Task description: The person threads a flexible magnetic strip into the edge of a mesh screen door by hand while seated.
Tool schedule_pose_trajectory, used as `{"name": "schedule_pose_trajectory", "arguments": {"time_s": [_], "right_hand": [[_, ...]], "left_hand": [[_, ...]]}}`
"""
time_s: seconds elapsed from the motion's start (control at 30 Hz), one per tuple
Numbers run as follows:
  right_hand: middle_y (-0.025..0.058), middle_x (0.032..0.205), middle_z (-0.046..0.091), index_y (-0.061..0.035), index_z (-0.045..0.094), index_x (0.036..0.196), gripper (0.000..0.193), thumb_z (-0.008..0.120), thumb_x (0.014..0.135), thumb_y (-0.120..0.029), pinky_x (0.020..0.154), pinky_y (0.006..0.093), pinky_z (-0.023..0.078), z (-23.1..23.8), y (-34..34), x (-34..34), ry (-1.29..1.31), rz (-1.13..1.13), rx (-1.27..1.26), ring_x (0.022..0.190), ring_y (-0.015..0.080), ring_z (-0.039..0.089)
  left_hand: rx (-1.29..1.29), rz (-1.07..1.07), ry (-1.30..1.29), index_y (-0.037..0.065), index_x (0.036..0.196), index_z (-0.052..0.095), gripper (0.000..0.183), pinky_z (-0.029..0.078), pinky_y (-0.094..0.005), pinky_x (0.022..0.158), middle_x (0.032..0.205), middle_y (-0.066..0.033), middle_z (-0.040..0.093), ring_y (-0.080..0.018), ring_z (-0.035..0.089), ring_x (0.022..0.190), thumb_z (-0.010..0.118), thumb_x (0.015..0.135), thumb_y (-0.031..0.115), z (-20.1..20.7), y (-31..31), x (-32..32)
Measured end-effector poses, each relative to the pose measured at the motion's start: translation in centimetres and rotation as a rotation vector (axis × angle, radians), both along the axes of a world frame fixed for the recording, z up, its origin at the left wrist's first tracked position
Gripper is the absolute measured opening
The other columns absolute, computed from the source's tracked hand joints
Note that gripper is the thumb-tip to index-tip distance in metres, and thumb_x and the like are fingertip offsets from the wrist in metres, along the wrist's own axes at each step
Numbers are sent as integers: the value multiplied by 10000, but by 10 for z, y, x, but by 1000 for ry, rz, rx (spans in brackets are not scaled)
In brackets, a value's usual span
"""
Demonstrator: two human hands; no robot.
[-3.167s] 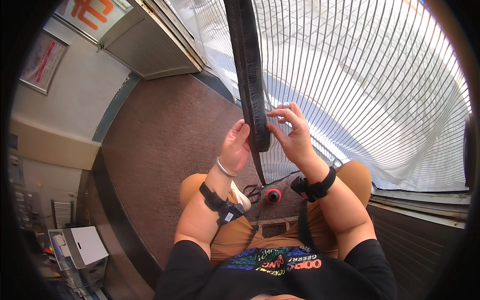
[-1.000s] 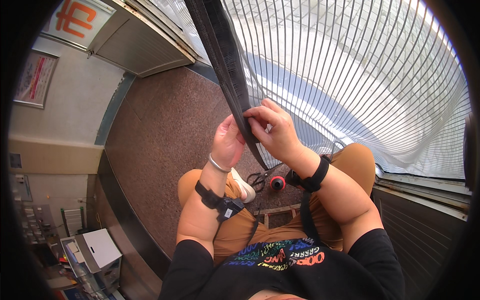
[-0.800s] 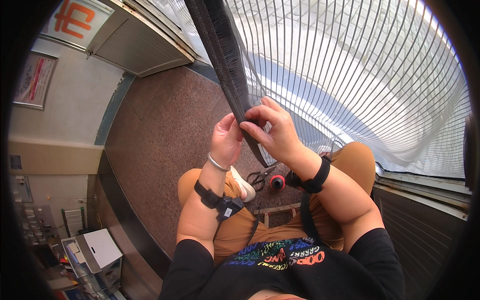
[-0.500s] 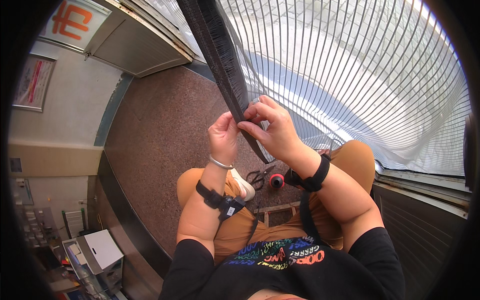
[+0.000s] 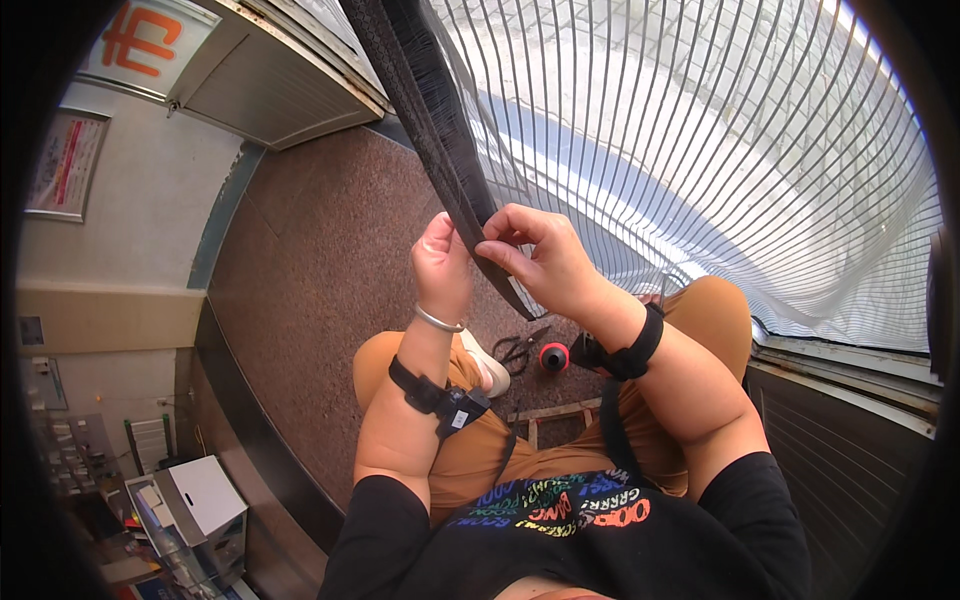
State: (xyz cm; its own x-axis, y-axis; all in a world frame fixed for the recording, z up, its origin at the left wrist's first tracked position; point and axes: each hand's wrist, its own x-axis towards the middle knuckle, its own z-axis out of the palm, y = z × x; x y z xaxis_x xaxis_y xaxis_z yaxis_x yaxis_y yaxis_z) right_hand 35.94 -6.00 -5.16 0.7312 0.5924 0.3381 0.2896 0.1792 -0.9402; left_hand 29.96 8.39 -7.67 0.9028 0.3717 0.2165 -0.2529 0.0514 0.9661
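A striped, see-through mesh door curtain point(image 5: 660, 140) hangs in front of me, with a wide dark border point(image 5: 425, 130) along its near edge. My right hand point(image 5: 540, 258) pinches this border near its lower end, thumb on the near side and fingers curled behind. Close against the border's left side, my left hand point(image 5: 440, 270) is closed with its fingertips pressed together. Whatever lies between those fingertips is too small or hidden to make out. Below the border, dark-handled scissors point(image 5: 515, 352) lie on the floor beside a round red-and-black object point(image 5: 554, 357).
I sit low in a doorway, knees apart, with a wooden stool edge point(image 5: 550, 415) between my legs. Speckled brown floor point(image 5: 310, 230) spreads left toward a wall. A metal door panel point(image 5: 280, 90) stands at the far left, and a white box point(image 5: 207, 497) sits at lower left.
The curtain border has shifted slightly left. My left hand has lowered a little and moved slightly left; my right hand keeps its pinch, its fingers slightly more curled.
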Motion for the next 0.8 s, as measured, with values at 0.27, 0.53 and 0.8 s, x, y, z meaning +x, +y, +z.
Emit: {"name": "schedule_pose_trajectory", "arguments": {"time_s": [0.27,0.53,0.8], "right_hand": [[51,746,618,16,589,855,90,659,818,-28,577,235,487,1,5,0,45,-137,-16,678,85,587],[96,737,567,-3,591,797,124,697,751,-46,535,289,468,2,9,1,-108,-322,-65,609,210,586],[71,729,557,-5,564,785,137,692,736,0,543,267,459,-5,12,5,39,-329,28,609,158,560]], "left_hand": [[-109,-32,51,0,1011,578,222,501,-241,766,946,-43,638,-99,602,844,539,948,209,2,3,0],[-107,-39,45,-15,1044,561,233,513,-250,791,984,-75,638,-124,626,864,530,949,196,2,0,-2],[-74,-54,55,-49,1125,558,261,488,-248,848,1034,-86,643,-124,610,926,601,878,23,11,-11,-4]]}}
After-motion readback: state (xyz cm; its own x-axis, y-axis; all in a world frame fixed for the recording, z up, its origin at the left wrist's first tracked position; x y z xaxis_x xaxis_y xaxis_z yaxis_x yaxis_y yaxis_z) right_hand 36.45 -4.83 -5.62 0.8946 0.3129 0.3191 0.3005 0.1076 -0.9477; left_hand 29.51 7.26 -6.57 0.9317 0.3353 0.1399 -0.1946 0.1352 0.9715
